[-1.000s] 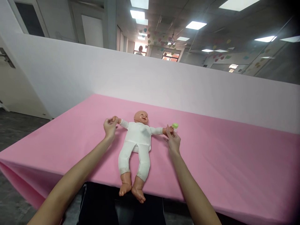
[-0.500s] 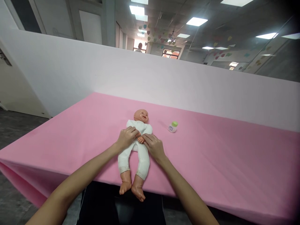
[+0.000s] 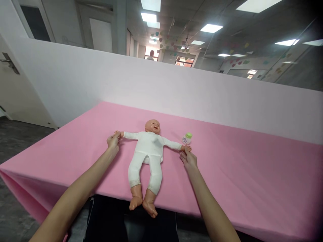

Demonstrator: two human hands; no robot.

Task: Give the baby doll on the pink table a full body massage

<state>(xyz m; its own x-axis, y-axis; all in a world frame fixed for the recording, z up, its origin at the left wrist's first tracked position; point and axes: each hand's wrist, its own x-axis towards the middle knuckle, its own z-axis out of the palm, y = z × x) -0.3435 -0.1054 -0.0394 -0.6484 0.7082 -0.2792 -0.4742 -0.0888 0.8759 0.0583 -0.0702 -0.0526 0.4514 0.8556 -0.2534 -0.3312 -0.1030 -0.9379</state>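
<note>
A baby doll (image 3: pixel 149 144) with a white cloth body lies face up on the pink tablecloth (image 3: pixel 227 174), its feet over the front edge. Both of its arms are stretched out sideways. My left hand (image 3: pixel 113 140) is closed on the doll's hand at the left. On the other side, my right hand (image 3: pixel 189 158) pinches the doll's hand at the right, some fingers bent beneath it. Just behind that hand stands a small clear jar (image 3: pixel 186 138) with a green lid and a printed label.
A white partition (image 3: pixel 176 87) runs along the table's back edge. Beyond it a person (image 3: pixel 151 55) is far off near a window. At the left is a door (image 3: pixel 15 84) with a metal handle. My dark-clothed legs (image 3: pixel 108 218) are under the front edge.
The doll's arms have gone from folded over its belly to spread wide. My left hand moved left and my right hand moved right, each with a doll's hand.
</note>
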